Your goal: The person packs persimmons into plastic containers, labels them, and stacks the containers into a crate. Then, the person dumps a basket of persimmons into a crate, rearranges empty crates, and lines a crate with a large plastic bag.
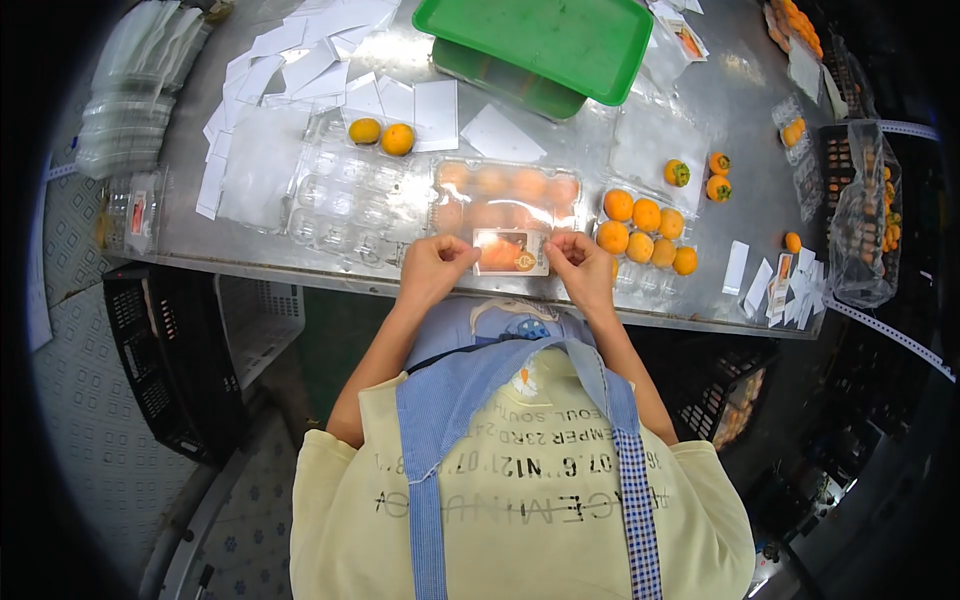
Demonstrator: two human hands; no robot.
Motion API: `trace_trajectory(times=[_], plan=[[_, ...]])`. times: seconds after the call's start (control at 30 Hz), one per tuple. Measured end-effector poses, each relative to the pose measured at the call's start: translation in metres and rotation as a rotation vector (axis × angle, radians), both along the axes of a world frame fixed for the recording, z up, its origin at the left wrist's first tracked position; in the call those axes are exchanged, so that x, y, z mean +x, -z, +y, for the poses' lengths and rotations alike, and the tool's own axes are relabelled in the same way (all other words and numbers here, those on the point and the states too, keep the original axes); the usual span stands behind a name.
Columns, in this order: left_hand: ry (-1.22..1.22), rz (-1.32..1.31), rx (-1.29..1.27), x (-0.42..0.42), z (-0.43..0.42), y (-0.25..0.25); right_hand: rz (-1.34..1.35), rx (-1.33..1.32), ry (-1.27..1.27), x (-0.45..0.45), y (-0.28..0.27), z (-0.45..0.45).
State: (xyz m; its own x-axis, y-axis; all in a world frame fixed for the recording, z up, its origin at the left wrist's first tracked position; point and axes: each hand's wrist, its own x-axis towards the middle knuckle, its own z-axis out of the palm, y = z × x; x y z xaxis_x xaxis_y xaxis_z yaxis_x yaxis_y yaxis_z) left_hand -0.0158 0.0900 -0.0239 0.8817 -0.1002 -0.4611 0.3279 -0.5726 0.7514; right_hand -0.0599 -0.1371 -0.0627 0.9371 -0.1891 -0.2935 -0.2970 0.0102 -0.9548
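Right now, the printed label (508, 254) sits directly between the 2 hands, over the near side of a clear box (505, 190) filled with orange fruit. Its long axis runs left to right, roughly along the front edge of the counter (745, 215). The left hand (440, 266) pinches the label's left end between thumb and fingers, and the right hand (582, 268) pinches the other end the same way, so neither is clearly nearer. Whether the label touches the box is hard to tell.

Just right of the box stands an open fruit tray (650, 282) carrying rows of orange fruit; to its left lie clear moulded trays (345, 215), with 2 loose fruits (381, 135) at their far side. The counter is shiny metal, scattered with white paper sheets (300, 72) on the far left, and a green tray (540, 40) rests beyond the box. Below, on the left, a black crate (165, 365) stands on the floor.
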Motion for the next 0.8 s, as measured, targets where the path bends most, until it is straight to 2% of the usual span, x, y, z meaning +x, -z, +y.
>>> trace_trajectory(times=[0.17,0.27,0.37,0.47,0.67,0.8], plan=[[-0.009,-0.057,0.122,0.003,-0.007,-0.011,-0.004,-0.135,-0.012,0.003,0.015,0.0],[-0.021,-0.134,0.158,0.012,-0.016,-0.016,-0.002,-0.326,-0.003,0.015,0.006,-0.002],[-0.003,-0.187,0.225,0.024,-0.022,-0.017,-0.078,-0.415,0.031,0.028,0.002,-0.003],[0.0,-0.211,0.277,0.034,-0.028,-0.014,-0.276,-0.545,0.017,0.041,-0.003,-0.008],[0.017,-0.229,0.336,0.043,-0.035,-0.01,-0.305,-0.678,0.007,0.05,-0.001,-0.013],[0.019,-0.207,0.366,0.047,-0.036,-0.006,-0.29,-0.632,0.012,0.053,0.007,-0.014]])
